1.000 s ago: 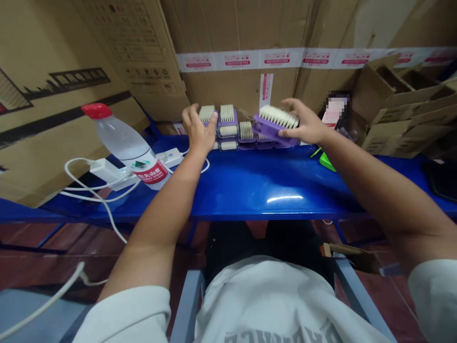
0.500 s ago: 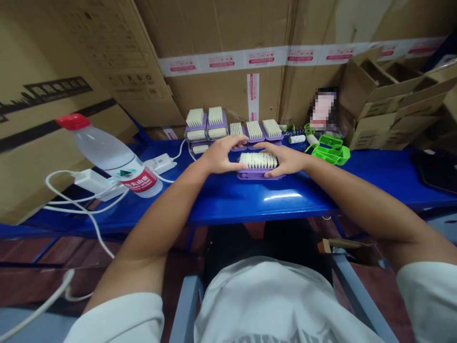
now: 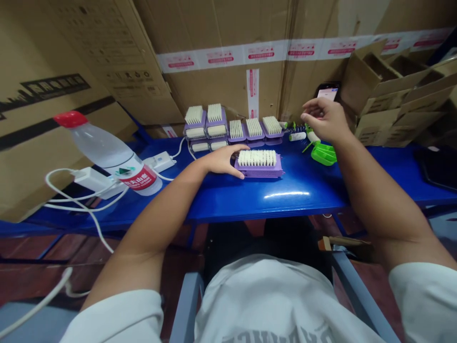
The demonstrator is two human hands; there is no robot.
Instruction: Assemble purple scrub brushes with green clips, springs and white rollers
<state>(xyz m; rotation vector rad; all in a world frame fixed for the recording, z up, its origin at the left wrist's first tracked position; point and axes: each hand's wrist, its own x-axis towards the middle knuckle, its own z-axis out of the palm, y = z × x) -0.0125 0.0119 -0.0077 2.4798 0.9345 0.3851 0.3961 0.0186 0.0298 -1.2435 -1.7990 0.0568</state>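
A purple brush with white bristles pointing up (image 3: 259,169) lies on the blue table in front of me. My left hand (image 3: 224,161) is around its left end, thumb at the front and fingers behind. My right hand (image 3: 326,119) is raised off to the right, above bright green plastic parts (image 3: 324,154) and in front of a phone. Its fingers are loosely curled with a gap to the thumb, and nothing shows between them. Behind the held brush stand several similar purple brushes (image 3: 254,127), with stacked ones (image 3: 206,125) to their left.
A red-capped water bottle (image 3: 137,174) and a white power strip (image 3: 98,183) with cables are on the left. Small white rollers (image 3: 297,136) lie near the green parts. A lit phone (image 3: 327,91) leans at the back beside cardboard dividers (image 3: 380,126). Large cardboard walls (image 3: 221,85) close off the rear.
My right hand has let go of the brush and moved right and up, over the green parts. The left hand stays at the brush's left end.
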